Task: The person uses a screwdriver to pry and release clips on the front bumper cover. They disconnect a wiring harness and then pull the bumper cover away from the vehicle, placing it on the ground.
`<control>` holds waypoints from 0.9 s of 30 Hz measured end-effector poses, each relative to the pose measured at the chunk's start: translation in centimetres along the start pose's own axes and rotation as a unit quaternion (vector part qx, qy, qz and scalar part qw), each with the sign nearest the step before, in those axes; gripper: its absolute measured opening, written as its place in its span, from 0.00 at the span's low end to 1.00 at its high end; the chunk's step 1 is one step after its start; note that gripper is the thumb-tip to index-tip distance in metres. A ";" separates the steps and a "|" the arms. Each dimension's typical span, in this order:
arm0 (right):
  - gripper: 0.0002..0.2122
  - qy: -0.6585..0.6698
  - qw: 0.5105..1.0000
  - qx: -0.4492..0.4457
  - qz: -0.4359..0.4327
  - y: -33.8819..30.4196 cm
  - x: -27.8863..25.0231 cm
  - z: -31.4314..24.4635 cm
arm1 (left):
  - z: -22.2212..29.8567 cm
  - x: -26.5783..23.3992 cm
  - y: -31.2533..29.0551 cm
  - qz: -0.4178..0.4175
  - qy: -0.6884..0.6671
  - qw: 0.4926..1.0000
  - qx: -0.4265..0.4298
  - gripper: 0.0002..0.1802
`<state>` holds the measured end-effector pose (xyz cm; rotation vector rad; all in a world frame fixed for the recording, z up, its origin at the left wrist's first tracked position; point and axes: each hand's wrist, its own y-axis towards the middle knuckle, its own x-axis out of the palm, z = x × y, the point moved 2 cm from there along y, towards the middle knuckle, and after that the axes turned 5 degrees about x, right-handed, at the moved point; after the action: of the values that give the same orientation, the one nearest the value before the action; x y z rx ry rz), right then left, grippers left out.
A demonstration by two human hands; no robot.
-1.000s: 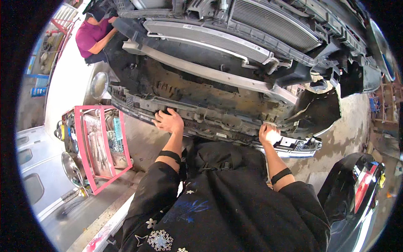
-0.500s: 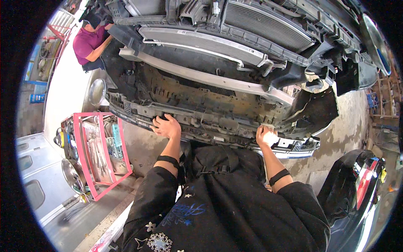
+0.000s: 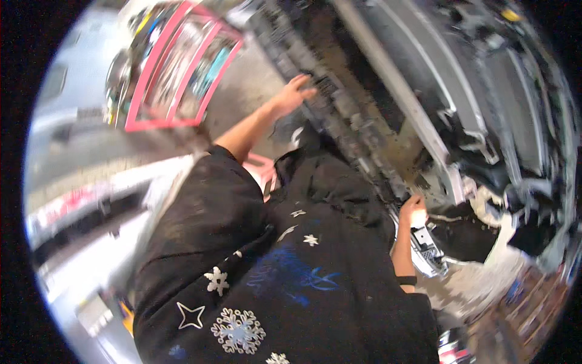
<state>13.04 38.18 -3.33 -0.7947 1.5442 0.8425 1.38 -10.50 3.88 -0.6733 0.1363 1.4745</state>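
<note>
A car's front bumper cover (image 3: 345,115), dark on its ribbed inner side, runs slantwise from upper middle to lower right. At its near edge is my left hand (image 3: 294,96), fingers stretched out and a little apart; blur hides whether they touch it. Further along the same edge, my right hand (image 3: 414,212) has its fingers bent over the rim, close to a pale end piece (image 3: 426,246). Beyond the cover lies a bare metal crossbeam (image 3: 394,79) of the car's front.
A pink-framed cart (image 3: 173,124) holding tools stands at upper left. Past the crossbeam are the car's radiators (image 3: 515,97) and dark front-end parts. Wet concrete floor (image 3: 479,288) shows at lower right. A white vehicle-like body (image 3: 97,249) is blurred at left.
My view has swung round, so the cart and bumper cover appear tilted and shifted. The left hand's fingers are straighter; the right hand stays at the cover's edge. The co-worker is out of view.
</note>
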 end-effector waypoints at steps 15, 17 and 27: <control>0.21 -0.002 0.996 0.017 -0.086 0.7 -1.6 -0.6 | 0.1 7.1 -37.8 -0.207 -0.372 0.863 -0.271 0.50; 0.21 -0.004 0.993 0.031 -0.116 0.6 -2.1 -1.1 | -0.1 8.6 -38.1 -0.098 -0.392 0.866 -0.295 0.58; 0.18 -0.011 0.996 0.030 -0.080 0.2 -1.7 -0.9 | 0.0 9.4 -37.7 0.007 -0.242 0.950 -0.197 0.45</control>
<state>12.62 37.60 -1.58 -0.8491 1.4588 0.6828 38.08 -0.58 11.91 -0.6044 -0.5471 1.6567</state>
